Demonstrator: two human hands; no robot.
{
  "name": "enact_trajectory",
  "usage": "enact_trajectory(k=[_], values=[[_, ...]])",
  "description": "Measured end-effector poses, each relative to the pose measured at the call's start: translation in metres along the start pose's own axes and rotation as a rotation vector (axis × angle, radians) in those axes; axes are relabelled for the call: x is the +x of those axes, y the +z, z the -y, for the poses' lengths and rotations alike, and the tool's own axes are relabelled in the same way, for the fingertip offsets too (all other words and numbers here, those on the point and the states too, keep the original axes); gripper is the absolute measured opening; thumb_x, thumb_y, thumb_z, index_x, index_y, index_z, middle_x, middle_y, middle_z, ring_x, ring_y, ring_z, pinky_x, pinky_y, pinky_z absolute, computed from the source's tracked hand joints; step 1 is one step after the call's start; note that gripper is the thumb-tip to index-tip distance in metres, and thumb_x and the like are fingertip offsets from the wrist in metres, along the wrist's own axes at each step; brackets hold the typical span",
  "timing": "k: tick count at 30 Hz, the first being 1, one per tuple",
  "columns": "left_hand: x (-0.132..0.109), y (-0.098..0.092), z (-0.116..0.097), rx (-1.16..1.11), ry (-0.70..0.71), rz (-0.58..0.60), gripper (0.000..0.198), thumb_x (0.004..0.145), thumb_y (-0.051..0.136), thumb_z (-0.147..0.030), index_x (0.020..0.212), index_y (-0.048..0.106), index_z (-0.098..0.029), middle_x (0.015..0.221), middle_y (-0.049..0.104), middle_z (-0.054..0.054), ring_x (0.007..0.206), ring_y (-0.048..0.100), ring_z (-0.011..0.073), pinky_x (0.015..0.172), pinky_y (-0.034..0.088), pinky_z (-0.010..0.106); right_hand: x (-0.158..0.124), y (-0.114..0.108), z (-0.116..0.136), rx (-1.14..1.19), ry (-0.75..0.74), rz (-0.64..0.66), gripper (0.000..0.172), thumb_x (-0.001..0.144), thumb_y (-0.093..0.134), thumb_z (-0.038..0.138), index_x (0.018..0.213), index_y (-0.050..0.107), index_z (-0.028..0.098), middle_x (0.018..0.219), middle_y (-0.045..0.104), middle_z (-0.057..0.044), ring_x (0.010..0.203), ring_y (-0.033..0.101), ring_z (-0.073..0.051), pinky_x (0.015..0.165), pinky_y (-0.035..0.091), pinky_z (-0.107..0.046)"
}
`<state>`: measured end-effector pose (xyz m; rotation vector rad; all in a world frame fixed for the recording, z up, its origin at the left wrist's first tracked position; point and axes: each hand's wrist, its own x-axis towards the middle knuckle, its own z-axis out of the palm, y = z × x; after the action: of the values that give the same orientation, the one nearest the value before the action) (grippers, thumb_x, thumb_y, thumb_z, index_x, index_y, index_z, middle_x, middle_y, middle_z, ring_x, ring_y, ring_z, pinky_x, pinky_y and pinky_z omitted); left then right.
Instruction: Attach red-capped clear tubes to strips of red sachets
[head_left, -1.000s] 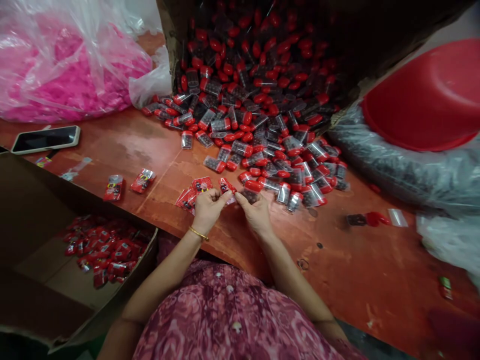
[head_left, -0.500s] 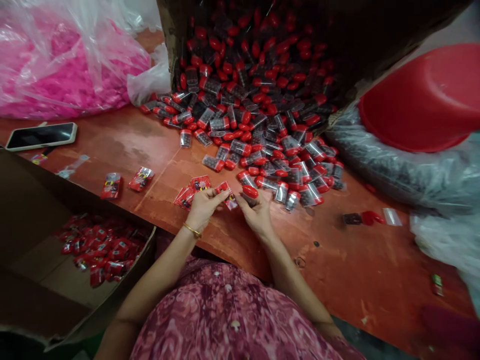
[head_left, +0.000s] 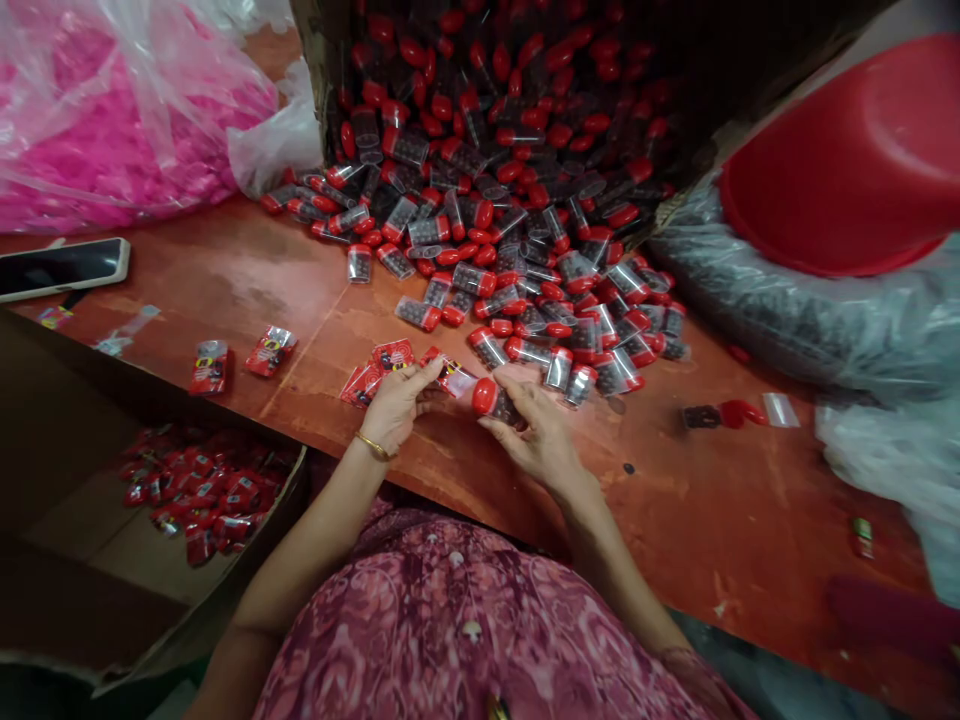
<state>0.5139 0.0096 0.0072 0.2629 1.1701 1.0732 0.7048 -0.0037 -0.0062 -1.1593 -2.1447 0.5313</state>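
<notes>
My left hand point(head_left: 396, 408) pinches a small red printed sleeve point(head_left: 450, 378) near the table's front edge. My right hand point(head_left: 541, 432) grips a clear red-capped container point(head_left: 491, 399), its cap pointing at the sleeve's opening. A few more red sleeves point(head_left: 375, 372) lie flat just left of my left hand. A big heap of the same red-capped containers point(head_left: 525, 250) spills from a tipped cardboard box point(head_left: 720, 70) right behind my hands.
A cardboard box point(head_left: 67, 560) at lower left holds several wrapped red packs point(head_left: 202, 490). Two wrapped packs point(head_left: 240, 360) lie on the brown table point(head_left: 742, 520). A phone point(head_left: 60, 268), a pink-filled plastic bag point(head_left: 127, 130), a red basin point(head_left: 847, 170) and a dark plastic bag point(head_left: 810, 330) surround the work area.
My right hand has lifted a container from the heap's edge and turned it cap-first toward the sleeve in my left hand. The camera tilted slightly down and right.
</notes>
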Motion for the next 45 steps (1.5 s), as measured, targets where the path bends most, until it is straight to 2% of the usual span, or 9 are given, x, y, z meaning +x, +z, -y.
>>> enact_trajectory(k=[3, 6, 10, 17, 27, 33, 39, 43, 45], values=[[0.002, -0.001, 0.000, 0.017, 0.029, -0.018, 0.033, 0.051, 0.081, -0.039, 0.066, 0.064, -0.016, 0.055, 0.064, -0.001, 0.048, 0.057, 0.0089, 0.049, 0.044, 0.019, 0.000, 0.003, -0.002, 0.008, 0.044, -0.043, 0.053, 0.078, 0.065, 0.040, 0.125, 0.051, 0.021, 0.106, 0.065, -0.011, 0.096, 0.062, -0.025, 0.083, 0.050, -0.040], [0.004, -0.003, 0.000, 0.032, 0.046, -0.016, 0.035, 0.050, 0.081, -0.041, 0.067, 0.064, -0.016, 0.058, 0.065, 0.000, 0.051, 0.058, 0.0091, 0.049, 0.043, 0.019, -0.001, 0.003, -0.001, 0.025, 0.067, -0.080, 0.046, 0.076, 0.066, 0.041, 0.117, 0.056, 0.022, 0.102, 0.068, -0.009, 0.092, 0.064, -0.024, 0.081, 0.051, -0.039], [0.005, -0.003, 0.001, 0.044, 0.057, -0.011, 0.037, 0.050, 0.081, -0.043, 0.068, 0.065, -0.016, 0.060, 0.066, 0.000, 0.052, 0.058, 0.0091, 0.050, 0.043, 0.019, -0.002, 0.002, 0.000, 0.009, 0.012, -0.133, 0.034, 0.079, 0.063, 0.033, 0.112, 0.059, 0.023, 0.099, 0.068, -0.008, 0.090, 0.064, -0.022, 0.080, 0.052, -0.038], [0.007, -0.005, 0.001, 0.027, 0.060, -0.003, 0.038, 0.046, 0.082, -0.043, 0.067, 0.064, -0.016, 0.058, 0.065, -0.002, 0.051, 0.057, 0.0081, 0.049, 0.042, 0.018, -0.007, 0.004, -0.001, -0.122, -0.093, -0.248, 0.032, 0.083, 0.055, 0.017, 0.113, 0.059, 0.026, 0.096, 0.067, -0.006, 0.089, 0.064, -0.020, 0.079, 0.052, -0.036], [0.005, -0.003, 0.004, 0.076, 0.083, 0.035, 0.036, 0.049, 0.081, -0.041, 0.064, 0.063, -0.014, 0.059, 0.064, -0.002, 0.053, 0.057, 0.0079, 0.055, 0.046, 0.021, -0.006, 0.006, 0.002, 0.004, -0.045, -0.125, 0.036, 0.081, 0.060, 0.023, 0.116, 0.058, 0.026, 0.103, 0.067, -0.007, 0.095, 0.063, -0.022, 0.082, 0.051, -0.038], [0.005, -0.005, 0.005, 0.150, 0.212, 0.108, 0.030, 0.056, 0.078, -0.038, 0.067, 0.067, -0.013, 0.066, 0.066, 0.000, 0.062, 0.058, 0.0095, 0.066, 0.046, 0.023, -0.004, 0.004, 0.001, 0.141, 0.099, -0.011, 0.038, 0.078, 0.063, 0.029, 0.116, 0.059, 0.025, 0.103, 0.068, -0.006, 0.092, 0.063, -0.022, 0.081, 0.051, -0.038], [0.004, 0.001, 0.011, 0.146, 0.270, 0.122, 0.035, 0.053, 0.079, -0.042, 0.069, 0.067, -0.014, 0.070, 0.067, 0.000, 0.065, 0.057, 0.0098, 0.067, 0.047, 0.024, -0.002, 0.007, 0.002, 0.082, 0.059, -0.099, 0.037, 0.079, 0.061, 0.024, 0.116, 0.059, 0.023, 0.101, 0.068, -0.007, 0.091, 0.063, -0.022, 0.080, 0.051, -0.038], [0.001, 0.009, 0.020, 0.066, 0.266, 0.076, 0.043, 0.042, 0.083, -0.039, 0.073, 0.065, -0.016, 0.071, 0.067, -0.001, 0.066, 0.059, 0.0111, 0.070, 0.048, 0.025, 0.001, 0.012, 0.007, 0.063, 0.031, -0.119, 0.039, 0.080, 0.058, 0.022, 0.119, 0.057, 0.024, 0.101, 0.068, -0.007, 0.093, 0.063, -0.022, 0.082, 0.051, -0.039], [0.000, 0.013, 0.024, 0.041, 0.268, 0.050, 0.043, 0.043, 0.083, -0.041, 0.072, 0.064, -0.016, 0.071, 0.067, -0.001, 0.067, 0.059, 0.0111, 0.071, 0.048, 0.025, 0.002, 0.017, 0.010, 0.060, 0.034, -0.143, 0.040, 0.079, 0.058, 0.022, 0.120, 0.056, 0.024, 0.100, 0.068, -0.007, 0.093, 0.062, -0.022, 0.083, 0.051, -0.040]])
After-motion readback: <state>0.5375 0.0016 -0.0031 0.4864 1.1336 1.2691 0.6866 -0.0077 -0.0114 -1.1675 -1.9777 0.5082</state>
